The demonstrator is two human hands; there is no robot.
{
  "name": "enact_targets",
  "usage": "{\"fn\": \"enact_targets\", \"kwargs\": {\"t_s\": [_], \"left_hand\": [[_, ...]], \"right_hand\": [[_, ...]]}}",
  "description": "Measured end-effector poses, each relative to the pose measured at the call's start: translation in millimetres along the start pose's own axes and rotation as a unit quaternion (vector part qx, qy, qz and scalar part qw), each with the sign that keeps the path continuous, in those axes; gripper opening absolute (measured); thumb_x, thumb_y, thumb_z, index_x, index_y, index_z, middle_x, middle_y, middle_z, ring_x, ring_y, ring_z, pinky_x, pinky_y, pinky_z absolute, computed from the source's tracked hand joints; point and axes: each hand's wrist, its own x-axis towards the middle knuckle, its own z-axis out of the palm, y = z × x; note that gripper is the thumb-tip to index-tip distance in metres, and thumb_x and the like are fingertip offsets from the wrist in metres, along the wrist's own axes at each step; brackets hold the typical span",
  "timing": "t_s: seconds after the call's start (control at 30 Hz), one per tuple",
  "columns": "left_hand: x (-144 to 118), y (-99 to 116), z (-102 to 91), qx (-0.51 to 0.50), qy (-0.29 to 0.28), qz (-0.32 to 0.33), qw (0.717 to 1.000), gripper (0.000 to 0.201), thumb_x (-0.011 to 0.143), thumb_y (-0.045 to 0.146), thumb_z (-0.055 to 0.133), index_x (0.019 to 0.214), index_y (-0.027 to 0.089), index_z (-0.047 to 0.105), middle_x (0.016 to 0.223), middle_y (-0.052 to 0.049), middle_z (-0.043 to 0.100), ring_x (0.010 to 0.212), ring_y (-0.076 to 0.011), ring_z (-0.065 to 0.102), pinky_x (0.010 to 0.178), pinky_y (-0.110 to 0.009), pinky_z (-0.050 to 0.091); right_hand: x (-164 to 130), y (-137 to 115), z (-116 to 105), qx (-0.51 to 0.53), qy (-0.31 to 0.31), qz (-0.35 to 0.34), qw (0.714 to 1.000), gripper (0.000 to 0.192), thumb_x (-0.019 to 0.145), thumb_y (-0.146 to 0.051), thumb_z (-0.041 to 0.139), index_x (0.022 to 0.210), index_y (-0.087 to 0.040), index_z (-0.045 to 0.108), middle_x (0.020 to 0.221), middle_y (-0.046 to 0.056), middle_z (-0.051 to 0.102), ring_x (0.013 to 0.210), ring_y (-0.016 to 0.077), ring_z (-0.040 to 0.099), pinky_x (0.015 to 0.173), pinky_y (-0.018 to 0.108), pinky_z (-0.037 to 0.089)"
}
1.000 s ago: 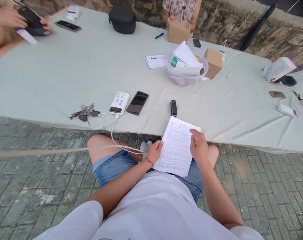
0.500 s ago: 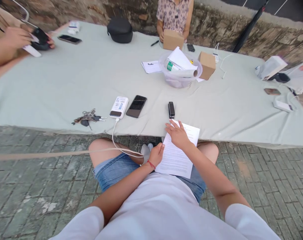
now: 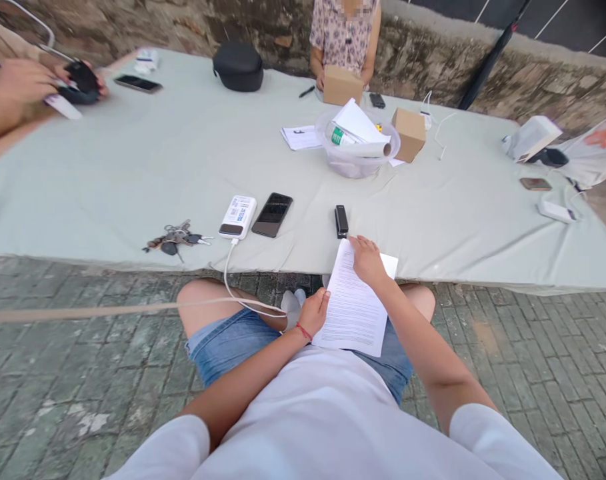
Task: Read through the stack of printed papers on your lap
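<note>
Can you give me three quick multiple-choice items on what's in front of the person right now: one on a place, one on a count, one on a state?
1. Where does the stapler lie?
A. on the cloth just beyond the printed sheets
B. in the plastic bowl
C. on the brick floor

2. How many brown cardboard boxes are on the table?
A. one
B. two
C. four

3. What is the right hand doing?
A. resting flat on the keys
B. holding a phone
C. gripping the top end of the sheets

Answers:
1. A, it sits on the cloth past the sheets' top edge.
2. B, one by the far person, one beside the bowl.
3. C, while the left hand holds their left edge.
</note>
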Motion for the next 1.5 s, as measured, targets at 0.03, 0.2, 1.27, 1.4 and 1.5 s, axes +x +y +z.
{"fn": "enact_targets", "kwargs": {"t_s": [0.03, 0.2, 1.27, 1.4, 1.5], "left_hand": [[0.1, -0.2, -0.5, 0.002, 0.000, -0.005, 1.000, 0.028, 0.102, 0.038, 0.034, 0.081, 0.025, 0.047, 0.069, 0.000, 0.058, 0.071, -0.0211, 0.061, 0.070, -0.031, 0.041], [1.9, -4.6, -0.9, -0.006, 0.012, -0.020, 1.000, 0.031, 0.101, 0.044, 0.037, 0.078, 0.026, 0.045, 0.067, 0.001, 0.056, 0.070, -0.0203, 0.059, 0.069, -0.030, 0.041], [0.9, 6.3, 14.8, -0.177, 0.021, -0.099, 0.979, 0.028, 0.095, 0.035, 0.048, 0.071, 0.022, 0.050, 0.073, -0.001, 0.063, 0.075, -0.0183, 0.057, 0.074, -0.031, 0.043], [0.2, 10.3, 14.7, -0.238, 0.023, -0.123, 0.963, 0.029, 0.093, 0.037, 0.054, 0.068, 0.023, 0.051, 0.072, 0.000, 0.063, 0.075, -0.0187, 0.058, 0.075, -0.031, 0.044], [0.9, 10.8, 13.2, -0.254, 0.019, -0.130, 0.958, 0.031, 0.091, 0.040, 0.058, 0.067, 0.022, 0.051, 0.071, 0.000, 0.062, 0.073, -0.0182, 0.057, 0.073, -0.031, 0.043]], "right_hand": [[1.5, 1.1, 0.1, 0.001, 0.000, 0.002, 1.000, 0.057, 0.095, -0.006, 0.035, 0.150, -0.013, 0.049, 0.145, 0.015, 0.061, 0.147, 0.0280, 0.041, 0.122, 0.051, 0.028], [11.8, 15.3, -1.5, 0.015, -0.011, 0.047, 0.999, 0.041, 0.106, -0.028, 0.035, 0.124, -0.019, 0.070, 0.117, 0.012, 0.073, 0.128, 0.0301, 0.053, 0.107, 0.045, 0.042], [98.3, 28.2, -15.2, -0.020, -0.147, 0.129, 0.980, 0.032, 0.101, -0.026, 0.044, 0.109, -0.020, 0.074, 0.108, 0.009, 0.075, 0.103, 0.0246, 0.065, 0.086, 0.032, 0.046], [107.7, 23.5, -13.3, 0.006, -0.032, 0.131, 0.991, 0.038, 0.102, -0.027, 0.037, 0.120, -0.016, 0.069, 0.115, 0.013, 0.073, 0.112, 0.0296, 0.061, 0.093, 0.038, 0.048], [126.0, 15.5, -10.3, 0.023, 0.034, 0.106, 0.994, 0.044, 0.103, -0.031, 0.038, 0.134, -0.011, 0.061, 0.128, 0.017, 0.069, 0.125, 0.0340, 0.054, 0.104, 0.045, 0.046]]}}
